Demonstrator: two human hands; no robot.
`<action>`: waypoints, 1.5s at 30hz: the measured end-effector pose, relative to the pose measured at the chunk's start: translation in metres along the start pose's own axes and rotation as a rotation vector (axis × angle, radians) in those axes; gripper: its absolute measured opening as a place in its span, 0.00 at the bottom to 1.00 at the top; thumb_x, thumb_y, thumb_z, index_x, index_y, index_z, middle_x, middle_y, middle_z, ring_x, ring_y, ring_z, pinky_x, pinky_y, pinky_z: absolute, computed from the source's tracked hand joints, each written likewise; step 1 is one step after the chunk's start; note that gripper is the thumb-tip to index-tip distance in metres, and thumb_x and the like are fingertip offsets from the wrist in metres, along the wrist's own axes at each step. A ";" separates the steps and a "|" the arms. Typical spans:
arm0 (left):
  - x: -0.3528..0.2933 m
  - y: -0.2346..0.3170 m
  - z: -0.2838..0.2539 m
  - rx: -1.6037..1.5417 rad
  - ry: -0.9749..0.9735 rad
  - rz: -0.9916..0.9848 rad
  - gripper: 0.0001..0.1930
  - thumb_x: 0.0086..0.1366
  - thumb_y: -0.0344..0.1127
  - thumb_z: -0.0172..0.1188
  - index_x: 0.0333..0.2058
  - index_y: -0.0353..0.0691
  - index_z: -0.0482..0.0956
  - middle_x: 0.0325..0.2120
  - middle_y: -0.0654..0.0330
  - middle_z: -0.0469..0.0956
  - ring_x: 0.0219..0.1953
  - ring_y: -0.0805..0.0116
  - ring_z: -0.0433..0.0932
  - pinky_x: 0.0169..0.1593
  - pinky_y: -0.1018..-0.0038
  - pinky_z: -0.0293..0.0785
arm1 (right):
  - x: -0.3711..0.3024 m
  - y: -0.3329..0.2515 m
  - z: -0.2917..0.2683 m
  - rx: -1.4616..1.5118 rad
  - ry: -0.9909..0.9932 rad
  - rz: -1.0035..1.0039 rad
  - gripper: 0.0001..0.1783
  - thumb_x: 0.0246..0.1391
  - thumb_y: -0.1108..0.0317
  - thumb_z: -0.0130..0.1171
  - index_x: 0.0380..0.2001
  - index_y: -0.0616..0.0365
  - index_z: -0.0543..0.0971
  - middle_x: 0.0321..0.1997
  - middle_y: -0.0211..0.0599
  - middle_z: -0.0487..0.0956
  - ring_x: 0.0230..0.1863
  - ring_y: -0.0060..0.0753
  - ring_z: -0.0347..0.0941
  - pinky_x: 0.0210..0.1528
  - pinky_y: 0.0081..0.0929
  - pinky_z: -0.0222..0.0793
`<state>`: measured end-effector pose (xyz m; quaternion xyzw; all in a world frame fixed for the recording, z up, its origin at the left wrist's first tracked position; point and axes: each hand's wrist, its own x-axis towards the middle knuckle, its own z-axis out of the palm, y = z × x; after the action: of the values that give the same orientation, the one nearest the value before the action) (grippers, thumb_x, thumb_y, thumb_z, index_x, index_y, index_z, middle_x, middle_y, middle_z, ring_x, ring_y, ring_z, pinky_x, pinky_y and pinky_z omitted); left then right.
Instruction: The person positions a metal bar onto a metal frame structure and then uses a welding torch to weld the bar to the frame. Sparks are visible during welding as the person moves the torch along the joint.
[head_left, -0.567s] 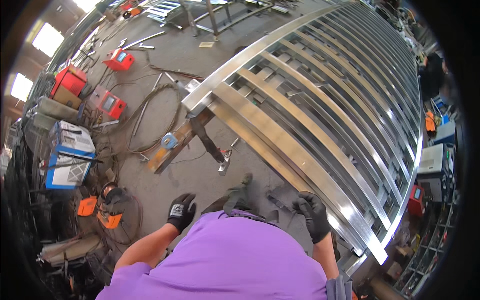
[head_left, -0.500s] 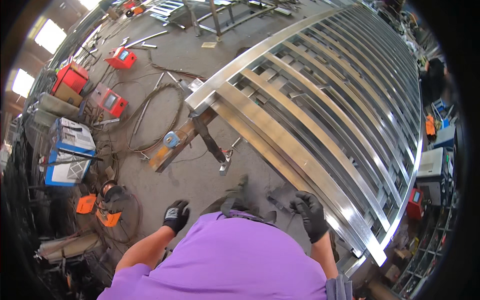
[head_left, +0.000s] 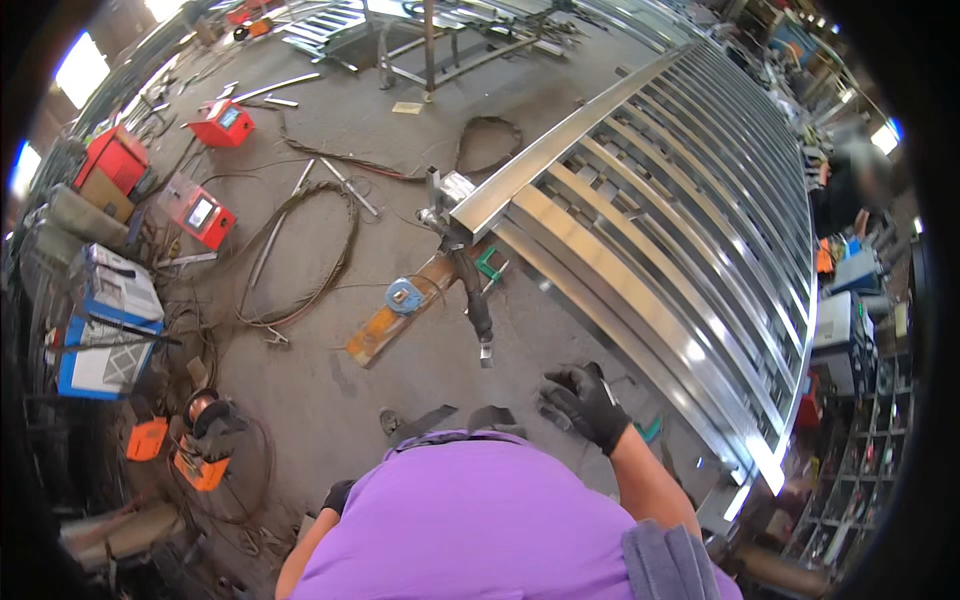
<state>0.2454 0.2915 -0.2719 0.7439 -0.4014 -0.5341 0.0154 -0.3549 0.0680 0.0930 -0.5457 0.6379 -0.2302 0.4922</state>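
Observation:
My right hand (head_left: 585,408), in a black glove, hovers over the floor just left of the metal frame's near end. Its fingers are curled, and a thin pale edge shows beside them; what it belongs to is too small to make out. My left hand (head_left: 340,496), also gloved, hangs low at my side, its fingers mostly hidden by my purple shirt. Nearest to my right hand is the large slatted frame of shiny metal tubes (head_left: 600,265). At its left corner a welding torch (head_left: 472,290) with a dark handle hangs beside a green clamp (head_left: 489,266).
A blue tape measure (head_left: 404,296) rests on a rusty beam (head_left: 372,338). Cable loops (head_left: 345,255) lie on the floor. Red welding machines (head_left: 222,124), a blue-and-white box (head_left: 112,320) and a wire spool (head_left: 206,410) stand left. At right are shelves (head_left: 850,490) and another person (head_left: 845,195).
My view has shifted, so the frame and beam appear farther right. My right hand has moved forward and left, away from the frame's edge. My left hand has dropped back, partly behind my shirt.

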 end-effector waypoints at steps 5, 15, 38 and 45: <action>0.028 0.051 -0.082 -0.200 0.004 0.066 0.19 0.73 0.46 0.63 0.51 0.38 0.86 0.39 0.57 0.87 0.40 0.62 0.83 0.44 0.65 0.78 | 0.042 -0.054 0.061 0.306 0.014 0.178 0.25 0.69 0.55 0.66 0.59 0.63 0.79 0.48 0.39 0.86 0.47 0.27 0.83 0.49 0.27 0.79; 0.071 -0.036 -0.277 -0.455 0.097 -0.207 0.13 0.72 0.45 0.61 0.46 0.43 0.82 0.33 0.61 0.82 0.30 0.64 0.81 0.35 0.63 0.73 | 0.173 0.081 0.152 1.384 0.319 0.882 0.57 0.69 0.32 0.52 0.75 0.76 0.52 0.74 0.66 0.65 0.71 0.64 0.70 0.73 0.55 0.67; 0.181 0.252 -0.493 0.291 -0.198 0.026 0.17 0.69 0.43 0.62 0.47 0.36 0.87 0.36 0.52 0.88 0.33 0.66 0.84 0.41 0.64 0.78 | 0.182 0.090 0.175 1.777 1.304 0.210 0.11 0.65 0.62 0.58 0.48 0.49 0.79 0.44 0.36 0.84 0.41 0.40 0.84 0.46 0.46 0.85; 0.382 0.362 -0.522 0.283 -0.202 0.199 0.15 0.67 0.45 0.60 0.33 0.38 0.85 0.24 0.62 0.80 0.28 0.67 0.80 0.35 0.66 0.74 | 0.139 -0.142 0.191 0.967 1.806 -0.038 0.11 0.64 0.62 0.65 0.44 0.56 0.82 0.36 0.33 0.84 0.38 0.34 0.83 0.41 0.35 0.81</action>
<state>0.4969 -0.3999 -0.1830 0.6380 -0.5434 -0.5402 -0.0768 -0.1088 -0.0562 0.0803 0.0783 0.6006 -0.7957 -0.0080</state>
